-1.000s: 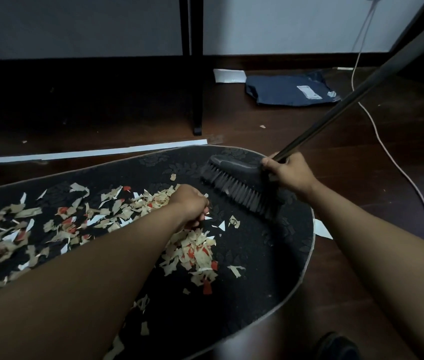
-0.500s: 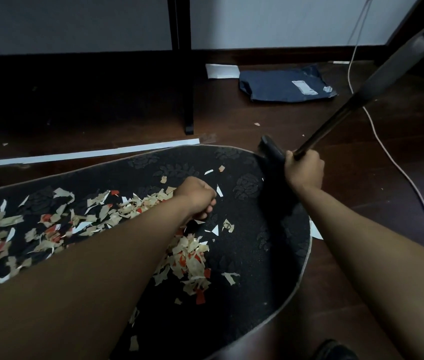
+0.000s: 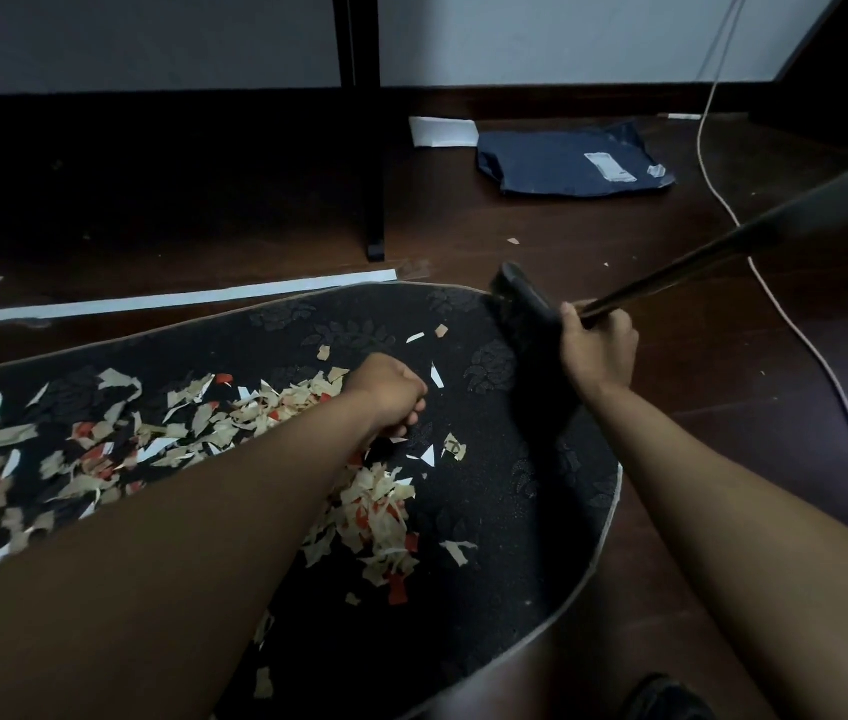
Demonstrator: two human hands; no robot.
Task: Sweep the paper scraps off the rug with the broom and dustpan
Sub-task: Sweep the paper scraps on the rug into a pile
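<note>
Beige, white and red paper scraps (image 3: 380, 517) lie strewn over the dark patterned rug (image 3: 510, 517), thickest left of centre. My right hand (image 3: 598, 350) grips the broom's dark handle (image 3: 723, 252) just above the black broom head (image 3: 526, 314), which stands at the rug's far right edge. My left hand (image 3: 391, 389) rests knuckles-up on the scraps with its fingers curled under; I see nothing in it. No dustpan is visible.
Dark wooden floor surrounds the rug. A white strip (image 3: 167, 301) lies behind it, and a black furniture leg (image 3: 372, 200) stands beyond. A dark blue parcel bag (image 3: 572, 163) and white paper (image 3: 442, 131) lie near the wall. A pale cable (image 3: 785, 314) trails across the floor on the right.
The broom head swung from the middle of the rug back to its far right edge, and my right hand moved with it. My left hand stayed on the scraps.
</note>
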